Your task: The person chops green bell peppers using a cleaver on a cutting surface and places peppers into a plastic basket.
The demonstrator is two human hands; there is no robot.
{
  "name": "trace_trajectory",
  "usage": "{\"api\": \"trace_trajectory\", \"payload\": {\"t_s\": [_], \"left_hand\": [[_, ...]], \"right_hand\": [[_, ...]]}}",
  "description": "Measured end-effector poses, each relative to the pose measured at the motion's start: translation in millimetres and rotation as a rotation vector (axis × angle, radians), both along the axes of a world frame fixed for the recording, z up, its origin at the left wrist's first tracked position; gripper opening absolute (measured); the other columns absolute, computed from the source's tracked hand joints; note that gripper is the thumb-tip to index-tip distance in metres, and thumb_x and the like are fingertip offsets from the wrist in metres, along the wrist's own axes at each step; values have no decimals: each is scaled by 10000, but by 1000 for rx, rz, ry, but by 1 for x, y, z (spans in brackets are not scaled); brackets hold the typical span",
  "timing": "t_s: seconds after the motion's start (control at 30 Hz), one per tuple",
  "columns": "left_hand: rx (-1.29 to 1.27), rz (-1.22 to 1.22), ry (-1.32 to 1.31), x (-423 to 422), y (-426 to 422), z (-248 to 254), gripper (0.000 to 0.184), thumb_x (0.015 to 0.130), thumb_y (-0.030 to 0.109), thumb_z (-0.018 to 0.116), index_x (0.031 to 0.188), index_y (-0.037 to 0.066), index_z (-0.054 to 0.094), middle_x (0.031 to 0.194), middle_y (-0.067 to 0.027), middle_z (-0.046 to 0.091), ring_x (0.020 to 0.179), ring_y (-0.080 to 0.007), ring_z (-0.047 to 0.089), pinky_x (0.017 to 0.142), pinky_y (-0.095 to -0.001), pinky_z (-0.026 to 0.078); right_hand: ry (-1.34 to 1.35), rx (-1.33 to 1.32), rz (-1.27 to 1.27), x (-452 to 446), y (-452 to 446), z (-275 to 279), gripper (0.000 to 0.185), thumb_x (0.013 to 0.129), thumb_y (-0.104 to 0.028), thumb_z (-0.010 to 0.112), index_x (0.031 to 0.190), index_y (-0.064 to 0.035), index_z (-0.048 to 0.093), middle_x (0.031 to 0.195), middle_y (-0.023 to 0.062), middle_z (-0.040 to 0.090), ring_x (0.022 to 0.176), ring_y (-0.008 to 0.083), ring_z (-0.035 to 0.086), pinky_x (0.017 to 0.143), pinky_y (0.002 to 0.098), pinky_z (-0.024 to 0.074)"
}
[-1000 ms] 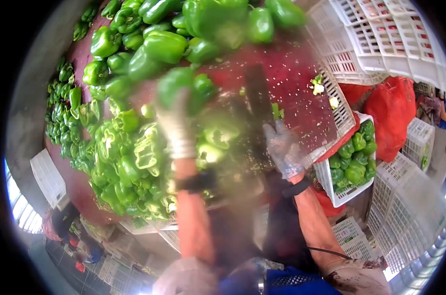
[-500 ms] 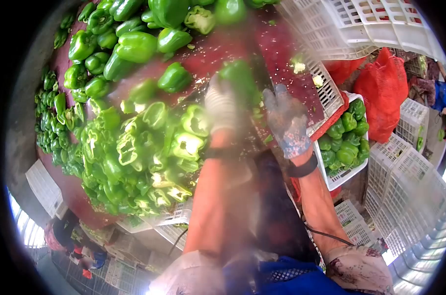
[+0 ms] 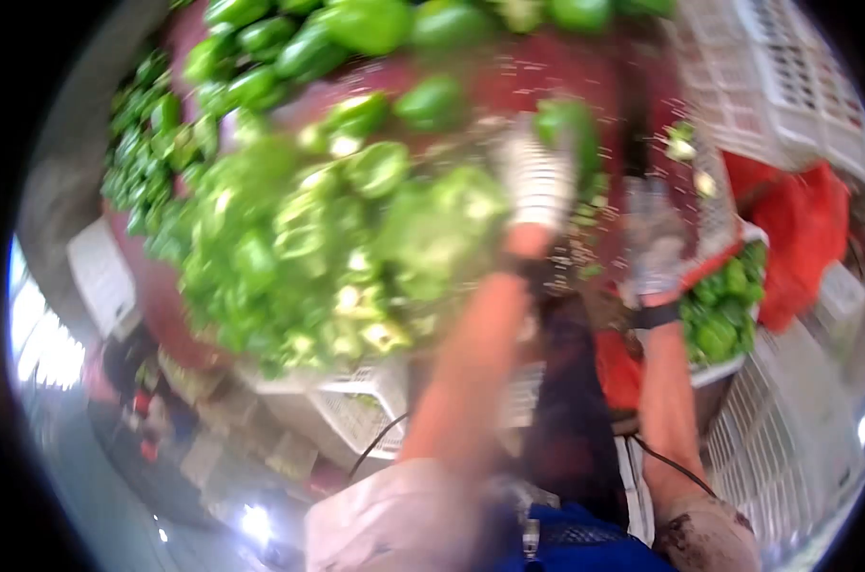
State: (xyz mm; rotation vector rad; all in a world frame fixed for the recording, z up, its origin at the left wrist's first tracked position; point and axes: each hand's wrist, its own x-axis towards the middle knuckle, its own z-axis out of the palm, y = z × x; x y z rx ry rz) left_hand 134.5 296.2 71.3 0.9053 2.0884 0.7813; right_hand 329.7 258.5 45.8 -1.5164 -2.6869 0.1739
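Note:
My left hand (image 3: 539, 176), in a pale knitted glove, is closed on a whole green bell pepper (image 3: 571, 133) over the dark red tabletop (image 3: 614, 81). To its right my right hand (image 3: 654, 234), in a grey, stained glove, is blurred; its fingers look stretched out and I see nothing in them. Left of my left hand lies a heap of cut bell peppers (image 3: 251, 234), many split open with pale insides showing. White seeds and green scraps are scattered about both hands.
Whole bell peppers (image 3: 366, 24) are piled at the table's far side. On the right stand a white plastic crate (image 3: 785, 67), a red mesh sack (image 3: 809, 238) and a basket of peppers (image 3: 723, 315). Another white crate (image 3: 356, 410) sits below the near edge.
The whole view has shifted, so table, peppers and hands appear further right, with motion blur. My left hand stays with the whole pepper; the right hand remains beside it.

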Motion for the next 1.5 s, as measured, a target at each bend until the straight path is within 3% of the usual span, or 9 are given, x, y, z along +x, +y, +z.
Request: {"api": "trace_trajectory", "payload": {"t_s": [0.33, 0.47, 0.53, 0.67, 0.8, 0.93, 1.03, 1.3, 1.5], "left_hand": [[219, 406, -396, -74, -86, 116, 727, 661, 198, 803, 1283, 10, 478, 1260, -198, 507, 1145, -294, 503, 951, -396, 435], [-31, 717, 276, -196, -167, 146, 704, 697, 246, 782, 1291, -3, 497, 1147, -175, 591, 1057, -275, 557, 920, -396, 469], [127, 891, 333, -223, -179, 159, 785, 656, 351, 807, 1346, 170, 482, 1331, -152, 512, 1199, -294, 508, 1054, -414, 407], [-84, 223, 1008, -271, -154, 127, 542, 800, 248, 728, 1286, 90, 546, 1325, -131, 537, 1161, -280, 549, 1007, -419, 441], [331, 183, 175, -230, -45, 38, 378, 853, 208, 675, 1186, 38, 618, 1132, -147, 643, 945, -226, 634, 899, -314, 484], [462, -255, 525, -119, 101, -32, 478, 802, 269, 680, 1215, 58, 566, 1122, -161, 659, 1031, -331, 627, 936, -375, 460], [-32, -219, 448, -120, 151, -4, 697, 718, 501, 694, 1215, 38, 535, 1140, -216, 636, 1082, -361, 601, 956, -404, 449], [-57, -396, 304, -33, 85, -15, 329, 910, 322, 460, 1101, 111, 625, 1145, -237, 613, 992, -426, 600, 883, -485, 476], [10, 133, -163, 11, 47, -27, 362, 934, 285, 503, 1137, 8, 618, 1027, -230, 657, 880, -316, 637, 813, -391, 493]], "right_hand": [[-204, -322, 51, -94, -76, 89, 328, 916, -236, 519, 1153, -18, 581, 952, 150, 647, 769, 276, 636, 611, 381, 476], [335, -824, 478, -225, -100, 142, 257, 836, -154, 528, 1057, -34, 581, 970, 146, 579, 943, 254, 581, 929, 387, 443], [522, -469, 456, -251, -99, 146, 152, 793, -92, 593, 927, -43, 541, 700, 77, 578, 575, 286, 598, 532, 398, 488], [348, -572, 401, -210, -44, 117, 241, 817, -149, 551, 1030, -43, 586, 928, 111, 592, 805, 226, 606, 662, 374, 494], [201, -178, 184, -141, 34, 67, 198, 858, -217, 577, 986, -76, 631, 869, 142, 634, 696, 330, 615, 590, 413, 498], [168, -189, -190, -64, 69, 62, 237, 903, -283, 571, 952, -58, 626, 685, 210, 614, 657, 398, 618, 582, 489, 470], [102, -173, -198, -32, 72, 55, 251, 891, -288, 589, 954, -48, 628, 699, 230, 614, 677, 410, 617, 606, 506, 467], [153, -52, -202, -60, 55, 55, 149, 881, -153, 559, 964, -69, 650, 958, 157, 640, 656, 302, 634, 566, 418, 513], [-6, -37, -302, -57, 62, 79, 156, 871, -138, 583, 979, -39, 640, 818, 146, 635, 608, 282, 626, 511, 388, 496]]}}
